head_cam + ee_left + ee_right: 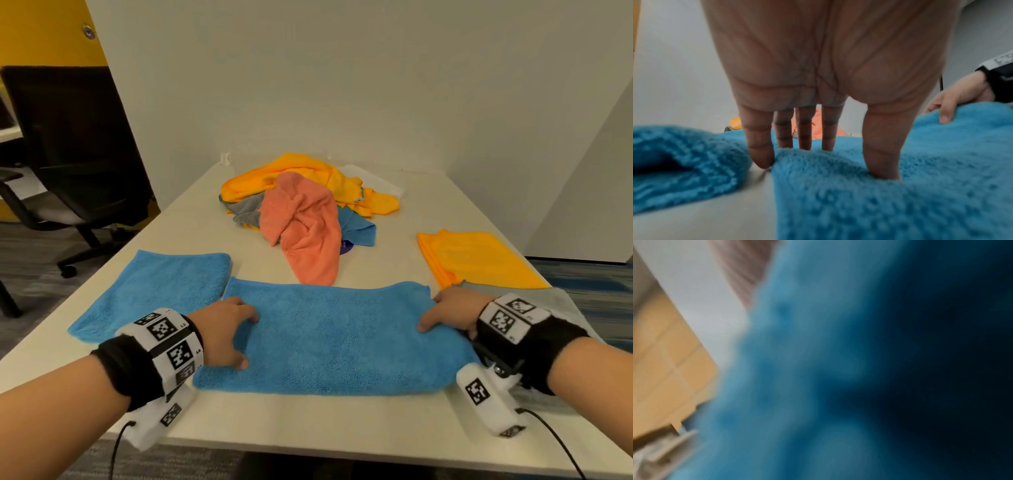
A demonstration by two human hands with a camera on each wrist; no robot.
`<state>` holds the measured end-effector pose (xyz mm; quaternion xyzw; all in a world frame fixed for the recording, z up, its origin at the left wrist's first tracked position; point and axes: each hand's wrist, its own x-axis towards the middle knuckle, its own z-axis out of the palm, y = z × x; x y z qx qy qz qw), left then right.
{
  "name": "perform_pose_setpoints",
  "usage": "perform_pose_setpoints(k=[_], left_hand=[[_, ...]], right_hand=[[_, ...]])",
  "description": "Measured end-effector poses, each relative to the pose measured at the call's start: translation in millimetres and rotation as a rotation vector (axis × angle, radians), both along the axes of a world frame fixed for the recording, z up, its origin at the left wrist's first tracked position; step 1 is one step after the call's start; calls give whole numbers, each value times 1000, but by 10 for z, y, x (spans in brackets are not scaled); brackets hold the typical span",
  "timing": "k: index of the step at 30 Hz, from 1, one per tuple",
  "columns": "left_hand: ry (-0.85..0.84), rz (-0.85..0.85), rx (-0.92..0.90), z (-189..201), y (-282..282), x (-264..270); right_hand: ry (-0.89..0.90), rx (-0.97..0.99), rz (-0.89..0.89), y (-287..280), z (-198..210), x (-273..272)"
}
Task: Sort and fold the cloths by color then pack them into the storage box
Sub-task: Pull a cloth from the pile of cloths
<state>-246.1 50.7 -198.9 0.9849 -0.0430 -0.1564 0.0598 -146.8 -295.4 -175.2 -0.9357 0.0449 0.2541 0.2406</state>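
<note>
Blue cloth (329, 335) lies flat on counter (308, 425), nearest its front edge; left hand (222, 330) and right hand (448, 313) pinch its short ends. Soft, light, limp: grip at corners

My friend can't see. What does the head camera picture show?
Two hands, left hand and right hand, hold the ends of a blue cloth on a white table. Behind lies a jumbled cloth pile.
</note>
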Motion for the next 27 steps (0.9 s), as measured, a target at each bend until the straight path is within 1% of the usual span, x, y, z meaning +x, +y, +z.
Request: perform_pose_setpoints(k=[2, 4, 6, 7, 8, 9, 11, 12, 13, 14, 16, 17, 18, 19, 21, 23, 25, 27], left_hand=[[2, -12, -7, -5, -35, 17], [-29, -19, -53, 17, -80, 44], [-146, 14, -177, 91, -102, 76], [-225, 56, -277, 145, -105, 98], [-281, 117, -423, 208, -112, 117], [-278, 204, -611, 264, -122, 130], [-132, 402, -1042, 360, -190, 122], [-41, 492, -1203, 398, -212, 105], [47, 558, -1300, 417, -204, 87], [131, 603, -1358, 422, -191, 62], [229, 670, -1379, 382, -131, 6], [216, 697, -1349, 338, -84, -10], [167, 711, -1289, 293, -52, -24], [88, 713, -1204, 226, -4, -28], [-29, 660, -1076, 143, 89, -31], [-95, 531, -979, 173, 141, -67], [-99, 456, -891, 196, 190, -87], [-11, 461, -883, 183, 213, -103]], right_hand=[[8, 208, -82, 17, 120, -21], [7, 433, -116, 140, 274, -120], [-41, 578, -86, 333, 390, -200], [-75, 609, -57, 452, 444, -251], [-84, 651, -30, 617, 474, -282], [-88, 688, 10, 804, 492, -325], [-95, 708, 83, 1157, 466, -401], [-71, 739, 96, 1323, 437, -424], [-1, 810, 94, 1465, 401, -456], [103, 896, 87, 1581, 365, -492], [269, 968, 107, 1736, 312, -575], [296, 954, 124, 1760, 288, -607], [295, 938, 138, 1766, 246, -604], [273, 915, 146, 1744, 216, -596], [209, 839, 153, 1671, 193, -560], [97, 691, 200, 1565, 181, -519], [-24, 487, 293, 1431, 171, -459], [-86, 282, 418, 1308, 142, -414]])
